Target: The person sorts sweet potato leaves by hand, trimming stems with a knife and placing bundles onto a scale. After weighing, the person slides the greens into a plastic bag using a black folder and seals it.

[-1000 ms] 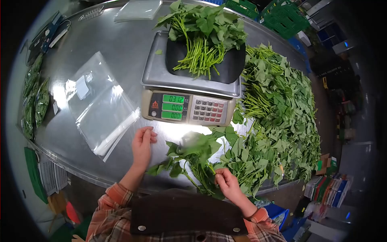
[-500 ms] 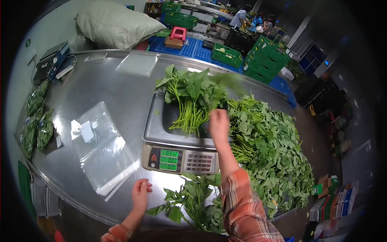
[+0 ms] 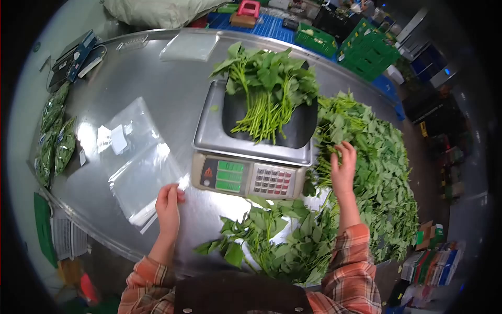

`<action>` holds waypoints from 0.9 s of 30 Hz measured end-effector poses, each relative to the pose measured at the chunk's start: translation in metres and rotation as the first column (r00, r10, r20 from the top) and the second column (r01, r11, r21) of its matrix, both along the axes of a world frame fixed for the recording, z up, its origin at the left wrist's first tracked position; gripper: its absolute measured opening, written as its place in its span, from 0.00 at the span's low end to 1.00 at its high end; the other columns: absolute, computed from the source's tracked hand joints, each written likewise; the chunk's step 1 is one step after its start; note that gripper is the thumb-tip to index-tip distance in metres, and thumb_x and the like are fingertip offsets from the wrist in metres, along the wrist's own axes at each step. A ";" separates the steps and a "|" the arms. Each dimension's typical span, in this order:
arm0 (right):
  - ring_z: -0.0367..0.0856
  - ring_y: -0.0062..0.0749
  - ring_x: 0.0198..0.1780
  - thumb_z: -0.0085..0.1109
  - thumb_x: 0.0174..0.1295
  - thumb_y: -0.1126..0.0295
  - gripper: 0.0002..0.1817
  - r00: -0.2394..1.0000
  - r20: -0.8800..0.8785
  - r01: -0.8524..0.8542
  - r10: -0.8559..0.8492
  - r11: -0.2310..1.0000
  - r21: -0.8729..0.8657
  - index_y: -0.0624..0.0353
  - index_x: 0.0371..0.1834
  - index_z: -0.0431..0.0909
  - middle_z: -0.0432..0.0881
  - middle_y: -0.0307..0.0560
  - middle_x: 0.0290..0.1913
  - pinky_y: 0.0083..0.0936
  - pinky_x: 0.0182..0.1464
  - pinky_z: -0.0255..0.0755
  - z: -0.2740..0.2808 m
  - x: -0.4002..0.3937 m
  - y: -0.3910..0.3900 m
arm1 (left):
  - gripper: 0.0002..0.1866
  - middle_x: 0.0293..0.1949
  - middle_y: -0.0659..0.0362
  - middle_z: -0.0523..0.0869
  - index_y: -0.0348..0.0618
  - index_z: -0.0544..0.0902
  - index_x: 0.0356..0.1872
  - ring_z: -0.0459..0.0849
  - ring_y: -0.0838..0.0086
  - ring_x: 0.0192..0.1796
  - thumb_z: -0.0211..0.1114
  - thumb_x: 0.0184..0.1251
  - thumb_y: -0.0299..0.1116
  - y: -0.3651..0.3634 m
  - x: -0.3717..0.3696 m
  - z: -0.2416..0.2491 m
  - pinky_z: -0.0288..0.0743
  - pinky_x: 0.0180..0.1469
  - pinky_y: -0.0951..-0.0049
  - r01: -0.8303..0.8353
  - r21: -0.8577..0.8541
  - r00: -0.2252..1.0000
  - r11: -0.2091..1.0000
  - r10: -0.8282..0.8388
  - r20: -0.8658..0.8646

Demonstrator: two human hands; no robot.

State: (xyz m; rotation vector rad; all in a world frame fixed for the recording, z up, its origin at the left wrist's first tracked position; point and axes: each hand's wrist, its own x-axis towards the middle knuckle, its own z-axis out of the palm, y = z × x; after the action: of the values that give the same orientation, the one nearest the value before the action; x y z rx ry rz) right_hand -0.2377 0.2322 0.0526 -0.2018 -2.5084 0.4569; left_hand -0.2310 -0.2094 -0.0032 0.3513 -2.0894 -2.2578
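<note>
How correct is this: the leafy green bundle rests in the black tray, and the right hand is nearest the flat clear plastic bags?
One side is wrong: the head view shows the left hand nearest the flat clear plastic bags. The leafy green bundle does rest in the black tray.

Both arms of a person reach forward from the lower edge of the view, set well apart, with rolled orange plaid sleeves baring the forearms. The left hand [image 3: 168, 206] points ahead in a loose curl, fingers bent and turned slightly inward, its wrist nearly in line with the left forearm [image 3: 162, 247]. The right hand [image 3: 343, 170] extends farther forward, back turned up, its fingers parted and gently bent, the thumb on the inner side. The right forearm [image 3: 349, 212] rises almost straight from its cuff, the wrist close to straight. The fingertips of the left hand are too small to read exactly.
</note>
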 end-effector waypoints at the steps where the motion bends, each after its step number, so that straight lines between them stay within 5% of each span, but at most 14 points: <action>1: 0.66 0.50 0.59 0.54 0.57 0.77 0.13 1.000 0.010 0.014 -0.014 1.000 -0.012 0.63 0.46 0.73 0.69 0.56 0.56 0.37 0.62 0.61 -0.002 0.003 0.005 | 0.10 0.31 0.61 0.78 0.35 0.76 0.43 0.74 0.82 0.32 0.51 0.71 0.31 0.003 -0.007 0.002 0.70 0.39 0.82 0.008 0.024 1.000 1.000 -0.007 -0.025; 5: 0.67 0.50 0.58 0.53 0.57 0.79 0.16 1.000 -0.002 -0.018 0.018 1.000 0.001 0.61 0.51 0.72 0.68 0.55 0.56 0.35 0.59 0.63 -0.016 0.007 0.027 | 0.11 0.32 0.61 0.78 0.34 0.76 0.44 0.74 0.82 0.33 0.52 0.71 0.32 0.012 -0.032 0.015 0.71 0.39 0.81 0.035 0.009 0.996 0.999 -0.034 -0.078; 12: 0.68 0.47 0.59 0.51 0.53 0.85 0.24 0.992 -0.063 -0.106 0.108 0.994 0.032 0.57 0.56 0.70 0.69 0.52 0.58 0.34 0.60 0.63 -0.011 -0.033 0.038 | 0.13 0.33 0.59 0.79 0.35 0.75 0.47 0.76 0.80 0.33 0.53 0.70 0.34 0.034 -0.109 0.049 0.73 0.38 0.79 0.045 -0.254 0.966 0.966 -0.107 -0.234; 18: 0.71 0.47 0.58 0.50 0.42 0.84 0.33 0.919 -0.003 -0.369 0.395 0.861 0.350 0.44 0.55 0.74 0.72 0.50 0.59 0.38 0.59 0.65 -0.005 -0.106 0.025 | 0.20 0.32 0.54 0.81 0.34 0.73 0.50 0.79 0.78 0.34 0.61 0.62 0.37 0.102 -0.203 0.025 0.75 0.32 0.77 0.117 -0.566 0.970 0.816 -0.216 -0.111; 20: 0.68 0.46 0.61 0.52 0.44 0.79 0.23 0.928 0.054 -0.352 0.369 0.818 0.456 0.47 0.46 0.79 0.73 0.47 0.58 0.41 0.61 0.63 0.001 -0.118 0.013 | 0.20 0.34 0.47 0.84 0.34 0.76 0.46 0.83 0.61 0.37 0.63 0.58 0.39 0.132 -0.221 0.018 0.74 0.42 0.67 0.150 -0.461 0.983 0.875 -0.182 -0.026; 21: 0.67 0.45 0.62 0.53 0.45 0.78 0.19 0.934 0.106 -0.349 0.342 0.803 0.484 0.48 0.42 0.81 0.73 0.47 0.57 0.42 0.61 0.61 0.003 -0.122 0.010 | 0.18 0.35 0.44 0.83 0.32 0.78 0.42 0.82 0.54 0.40 0.61 0.59 0.38 0.138 -0.231 0.013 0.74 0.43 0.65 0.193 -0.612 0.970 0.767 -0.244 0.000; 23: 0.67 0.44 0.61 0.55 0.43 0.75 0.13 0.923 0.049 -0.351 0.381 0.783 0.514 0.51 0.34 0.82 0.75 0.47 0.55 0.42 0.60 0.62 0.019 -0.116 -0.003 | 0.15 0.34 0.44 0.83 0.33 0.78 0.37 0.81 0.49 0.40 0.58 0.60 0.38 0.149 -0.240 -0.016 0.72 0.42 0.62 -0.067 -0.531 0.972 0.845 -0.064 -0.225; 27: 0.74 0.41 0.52 0.55 0.40 0.74 0.12 0.858 0.081 -0.457 0.506 0.682 0.571 0.52 0.31 0.80 0.79 0.45 0.44 0.37 0.53 0.66 0.064 -0.067 -0.062 | 0.12 0.29 0.49 0.82 0.35 0.78 0.37 0.78 0.55 0.32 0.57 0.62 0.35 0.106 -0.202 0.013 0.71 0.37 0.65 0.041 -0.464 0.933 0.885 -0.200 -0.300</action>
State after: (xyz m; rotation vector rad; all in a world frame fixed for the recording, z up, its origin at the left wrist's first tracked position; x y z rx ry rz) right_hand -0.3042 0.1707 0.1168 0.7262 -2.4653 -0.1229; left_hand -0.4331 -0.1032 0.0101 -0.1895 -2.3886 -1.6421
